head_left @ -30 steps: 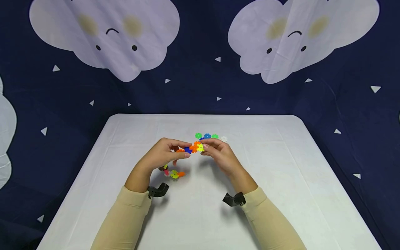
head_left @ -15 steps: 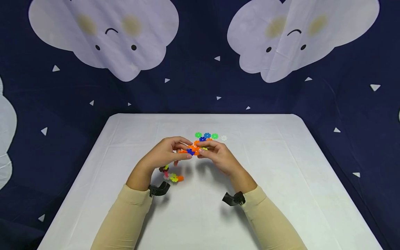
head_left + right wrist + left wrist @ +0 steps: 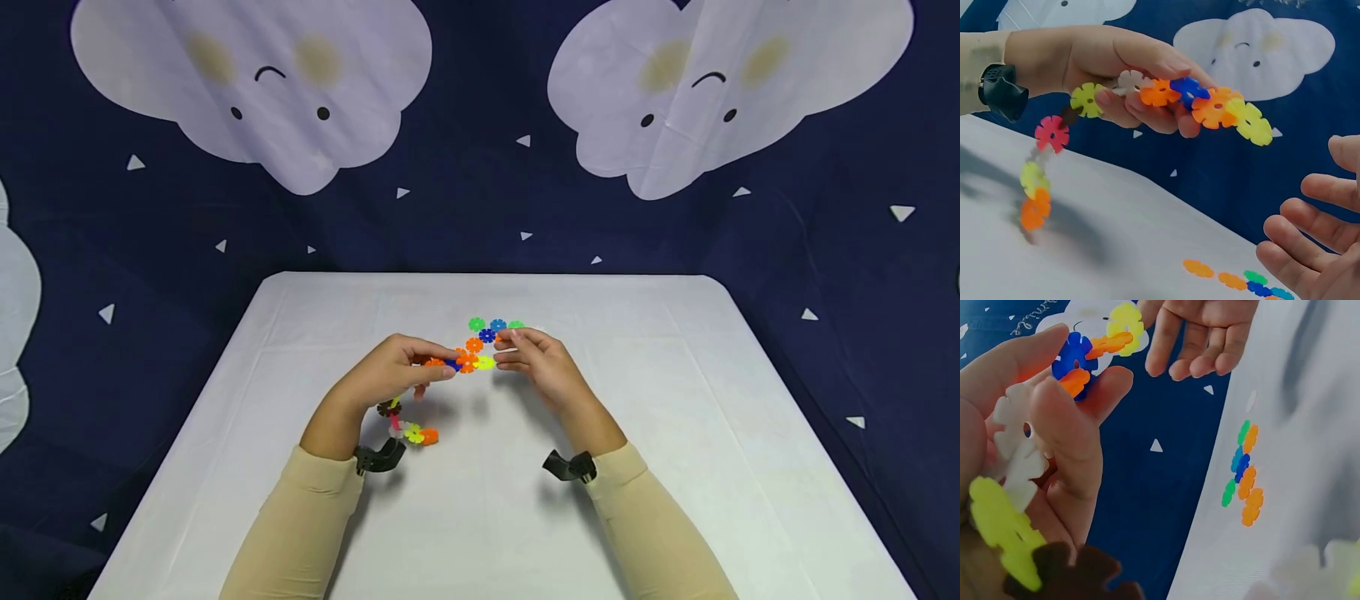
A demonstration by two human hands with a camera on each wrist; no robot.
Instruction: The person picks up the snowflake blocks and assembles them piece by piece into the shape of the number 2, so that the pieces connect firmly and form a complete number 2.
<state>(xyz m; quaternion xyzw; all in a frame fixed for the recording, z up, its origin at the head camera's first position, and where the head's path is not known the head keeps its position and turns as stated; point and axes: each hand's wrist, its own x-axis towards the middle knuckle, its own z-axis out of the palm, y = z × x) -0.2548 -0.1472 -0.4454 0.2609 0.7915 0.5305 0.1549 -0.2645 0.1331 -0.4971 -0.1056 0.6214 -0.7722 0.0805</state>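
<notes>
My left hand pinches a chain of interlocking snowflake discs, its thumb and fingers round a blue disc. Beyond that grip, an orange disc and a yellow disc form the chain's right end. The other side runs back along the palm through white, lime and brown pieces. Below the hand it droops past a pink disc to an orange disc over the table. My right hand, fingers spread and holding nothing, is just right of the yellow end, apart from it in the right wrist view.
Several loose discs lie on the white table beyond the hands, among them a green disc, a dark blue disc and an orange disc. A dark blue cloth with clouds hangs behind the table.
My right hand has let go of the yellow end of the chain and drawn back a little to the right. My left hand keeps its hold, nearly still.
</notes>
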